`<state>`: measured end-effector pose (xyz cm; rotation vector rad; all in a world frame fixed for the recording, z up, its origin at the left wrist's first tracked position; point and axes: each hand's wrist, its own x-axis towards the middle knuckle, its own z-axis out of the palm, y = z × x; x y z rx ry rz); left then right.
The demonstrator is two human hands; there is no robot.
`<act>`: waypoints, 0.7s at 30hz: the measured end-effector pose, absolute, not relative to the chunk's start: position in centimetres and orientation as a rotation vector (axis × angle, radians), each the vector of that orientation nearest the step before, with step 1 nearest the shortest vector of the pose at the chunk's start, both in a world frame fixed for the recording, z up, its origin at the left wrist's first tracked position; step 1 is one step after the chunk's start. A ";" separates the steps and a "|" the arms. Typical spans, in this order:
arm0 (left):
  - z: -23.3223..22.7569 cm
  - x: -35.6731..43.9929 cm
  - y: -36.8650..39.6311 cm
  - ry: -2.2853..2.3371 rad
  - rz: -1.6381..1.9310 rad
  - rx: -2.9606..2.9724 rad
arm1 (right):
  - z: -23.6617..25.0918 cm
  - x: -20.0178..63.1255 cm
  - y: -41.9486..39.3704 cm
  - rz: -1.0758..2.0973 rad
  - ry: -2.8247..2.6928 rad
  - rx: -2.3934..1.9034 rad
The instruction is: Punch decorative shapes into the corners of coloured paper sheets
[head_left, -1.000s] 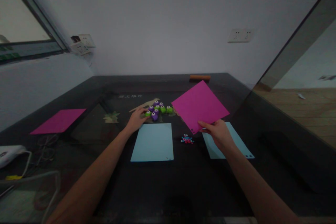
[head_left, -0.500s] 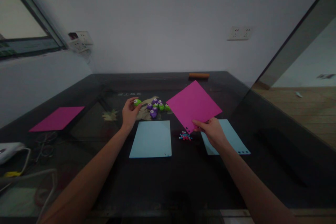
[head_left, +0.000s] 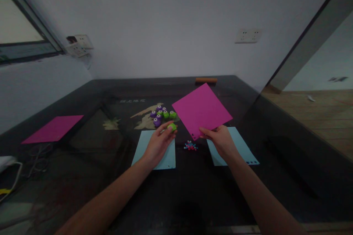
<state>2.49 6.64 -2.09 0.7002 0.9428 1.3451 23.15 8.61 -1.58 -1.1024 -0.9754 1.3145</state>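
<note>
Fingers of left hand [head_left: 158, 143] pinch a small green plastic craft punch [head_left: 172, 127], held above the light blue paper sheet [head_left: 165, 158]. Right hand [head_left: 219, 140] fingers grip the lower corner of a square magenta paper sheet [head_left: 202, 109], lifted and tilted, right of the punch. Step looks like bringing punch and sheet together; next probably means lining the sheet's edge into the punch slot. Pile of purple and green punches [head_left: 161, 114] lies beyond the punch; small coloured cut-outs [head_left: 190, 146] just right of it.
</note>
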 end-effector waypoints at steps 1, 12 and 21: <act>-2.3 2.9 6.0 0.921 1.304 0.644 | -1.5 23.1 8.6 1.319 -0.964 -1.106; -1.0 2.8 4.2 0.982 1.213 0.734 | 0.2 22.5 7.5 1.327 -0.845 -1.023; -0.6 3.5 3.4 0.981 1.173 0.951 | -0.5 21.9 7.0 1.369 -0.920 -1.003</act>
